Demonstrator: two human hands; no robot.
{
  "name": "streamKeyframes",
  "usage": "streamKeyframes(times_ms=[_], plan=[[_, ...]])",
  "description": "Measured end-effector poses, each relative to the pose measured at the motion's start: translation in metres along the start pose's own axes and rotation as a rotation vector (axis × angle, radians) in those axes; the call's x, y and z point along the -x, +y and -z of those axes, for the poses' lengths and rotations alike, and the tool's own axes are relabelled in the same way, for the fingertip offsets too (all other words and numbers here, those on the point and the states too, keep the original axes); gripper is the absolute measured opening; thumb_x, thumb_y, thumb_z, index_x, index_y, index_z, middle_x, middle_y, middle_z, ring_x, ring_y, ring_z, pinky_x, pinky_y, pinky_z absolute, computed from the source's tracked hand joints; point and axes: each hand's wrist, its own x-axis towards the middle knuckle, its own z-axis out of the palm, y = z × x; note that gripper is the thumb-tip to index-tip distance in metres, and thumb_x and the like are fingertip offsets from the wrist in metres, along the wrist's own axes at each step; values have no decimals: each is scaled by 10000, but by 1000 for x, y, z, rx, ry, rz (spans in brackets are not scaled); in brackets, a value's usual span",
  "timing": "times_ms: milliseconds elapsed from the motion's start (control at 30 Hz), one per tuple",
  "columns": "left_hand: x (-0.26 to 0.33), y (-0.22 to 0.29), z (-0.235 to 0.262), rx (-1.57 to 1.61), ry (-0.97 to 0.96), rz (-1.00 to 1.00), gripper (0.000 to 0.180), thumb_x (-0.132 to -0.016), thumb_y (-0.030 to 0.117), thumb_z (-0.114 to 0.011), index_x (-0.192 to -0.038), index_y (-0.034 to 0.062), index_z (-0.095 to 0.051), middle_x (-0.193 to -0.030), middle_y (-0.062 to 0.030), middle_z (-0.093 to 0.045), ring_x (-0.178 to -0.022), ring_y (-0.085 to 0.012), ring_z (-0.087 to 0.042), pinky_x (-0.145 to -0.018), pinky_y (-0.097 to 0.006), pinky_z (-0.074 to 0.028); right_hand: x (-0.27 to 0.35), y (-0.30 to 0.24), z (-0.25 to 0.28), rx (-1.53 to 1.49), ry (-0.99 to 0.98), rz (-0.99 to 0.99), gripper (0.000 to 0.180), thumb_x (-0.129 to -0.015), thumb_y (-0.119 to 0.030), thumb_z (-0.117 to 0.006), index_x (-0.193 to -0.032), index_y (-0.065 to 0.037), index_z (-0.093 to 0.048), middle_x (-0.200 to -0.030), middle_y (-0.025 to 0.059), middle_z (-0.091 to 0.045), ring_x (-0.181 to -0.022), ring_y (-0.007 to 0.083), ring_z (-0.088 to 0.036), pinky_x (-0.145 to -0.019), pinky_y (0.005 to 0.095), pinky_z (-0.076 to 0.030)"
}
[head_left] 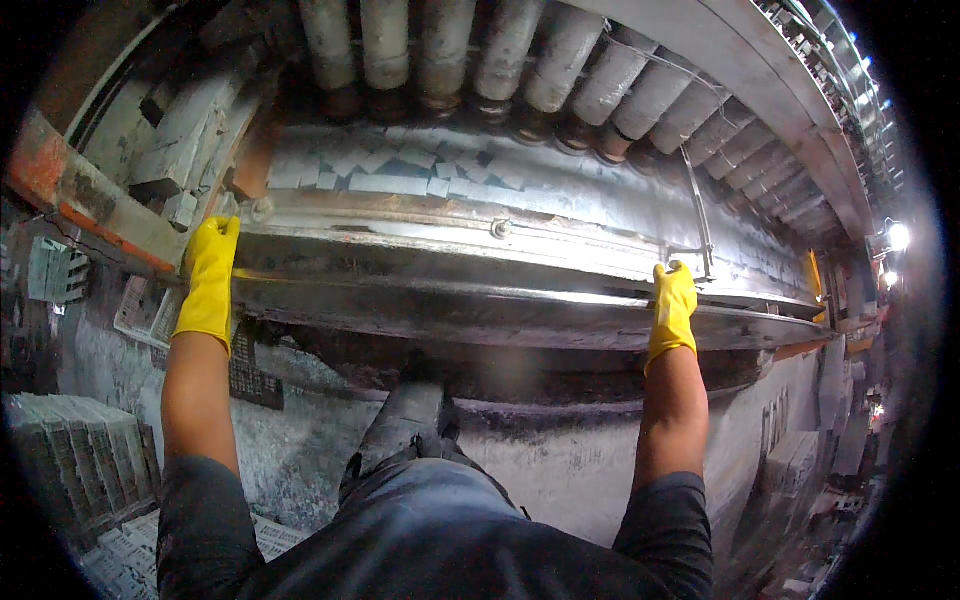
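The left hand (210, 285), in a yellow glove, lies flat on the long metal rail (470, 300), fingers pressed together and pointing up. Pale tiles (400, 175) lie beyond (under grey rollers (500, 50)). The right hand (673, 305) curls over the rail's far edge, fingers together.

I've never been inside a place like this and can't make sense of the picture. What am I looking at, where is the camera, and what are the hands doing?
The camera sits on a person's head and looks down, so the edges bend. Both hands wear yellow rubber gloves. The left hand and the right hand rest on a long grimy metal ledge of a big machine. Behind it, pale flat blocks lie on a metal surface, under a row of grey rollers. Neither hand holds a loose thing. Stacked grey bricks stand lower left.
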Motion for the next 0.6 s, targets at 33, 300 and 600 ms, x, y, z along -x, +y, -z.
streamKeyframes(times_ms=[33, 300, 600], plan=[[-1, -2, 0, -6, -2, 3, 431, -926, 484, -694, -1067, 82, -759, -1058, -143, -776, -1009, -354, -730, -863, -456, -552, 1, -1, 0, -4, 1, -2, 586, -918, -468, -720, -1362, -95, -634, -1295, 160, -704, -1200, 365, -665, -1009, 469, -514], [4, 17, 10, -31, -33, 56, 428, -926, 485, -694, -1073, 88, -759, -1056, -128, -780, -1010, -340, -735, -861, -449, -553, 9, -2, 4, -20, 25, 2, 580, -911, -447, -723, -1371, -104, -636, -1248, 158, -726, -1171, 350, -681, -1001, 445, -520], [6, 13, 8, -19, -26, 61, 425, -926, 481, -697, -1079, 89, -760, -1047, -128, -782, -995, -341, -739, -852, -443, -554, 11, -5, 6, -45, 13, -16, 550, -916, -451, -719, -1341, -110, -649, -1256, 169, -721, -1172, 354, -680, -996, 446, -522]])
